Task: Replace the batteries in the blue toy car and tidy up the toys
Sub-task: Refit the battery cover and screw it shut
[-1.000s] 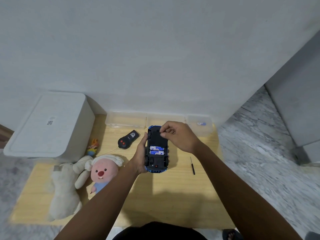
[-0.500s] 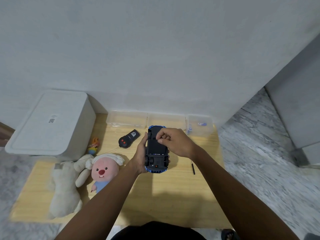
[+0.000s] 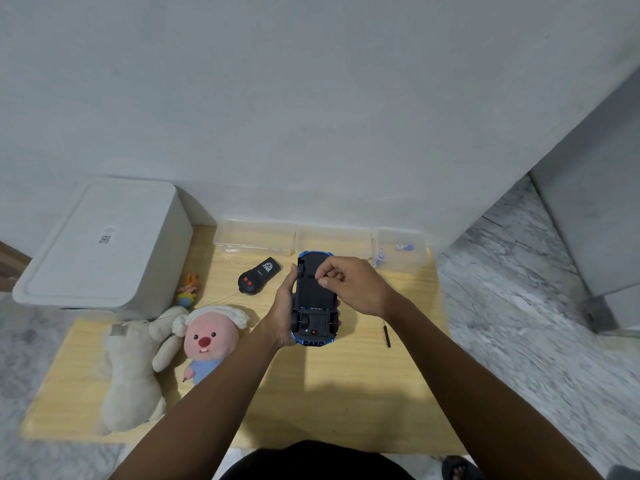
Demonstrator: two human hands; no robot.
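The blue toy car (image 3: 317, 296) is upside down above the wooden table (image 3: 346, 393), its black underside facing me. My left hand (image 3: 282, 313) grips the car's left side. My right hand (image 3: 353, 285) is over the car's far half with its fingers curled, thumb and forefinger pinching the far edge of the black battery cover (image 3: 316, 293). The cover lies over the compartment and hides the batteries. A black remote (image 3: 258, 276) with two red buttons lies to the left of the car. A thin black screwdriver (image 3: 386, 336) lies to its right.
A pink plush (image 3: 207, 337) and a cream plush (image 3: 133, 368) lie at the left, with a small colourful figure (image 3: 188, 289) behind them. A white lidded box (image 3: 100, 244) stands at the far left. Three clear tubs (image 3: 254, 237) line the wall; the right tub (image 3: 400, 258) holds small batteries.
A second ago the two batteries showed in the open compartment. The black cover now lies over them, and my right hand has come down onto it. My left hand keeps its grip.
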